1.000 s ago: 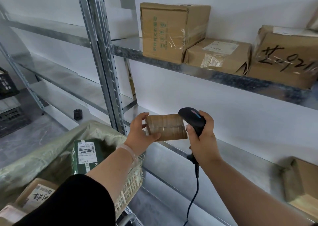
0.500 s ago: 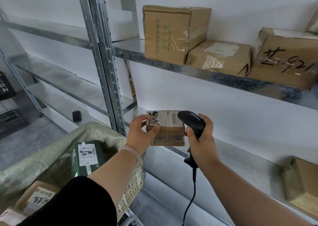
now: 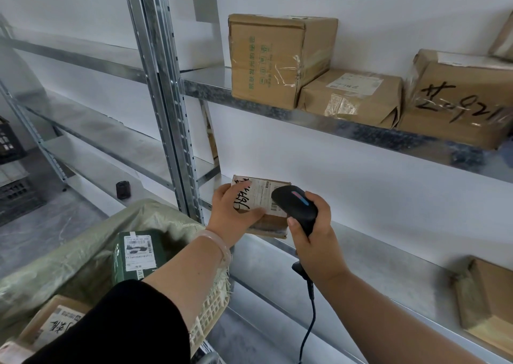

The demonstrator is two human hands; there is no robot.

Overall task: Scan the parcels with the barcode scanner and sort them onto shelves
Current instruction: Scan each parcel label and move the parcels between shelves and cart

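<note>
Parcel (image 3: 261, 194) tips label-up now, scanner (image 3: 297, 205) head over its barcode (image 3: 274, 206), just right of the post (image 3: 166, 114); left hand (image 3: 233, 213) pinches it, right hand (image 3: 313, 241) wraps the scanner. Boxes (image 3: 277, 58) right of the post sit shelved; more wait in the sack (image 3: 69, 266) left of it.

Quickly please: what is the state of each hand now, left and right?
Left hand: closed, holding the small parcel, label side up.
Right hand: closed, holding the barcode scanner, whose head is over the label.

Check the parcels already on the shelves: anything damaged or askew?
The flat parcel on the upper shelf, between the tall box and the hand-marked box, looks crushed: its front corner is creased and its tape is wrinkled.
</note>
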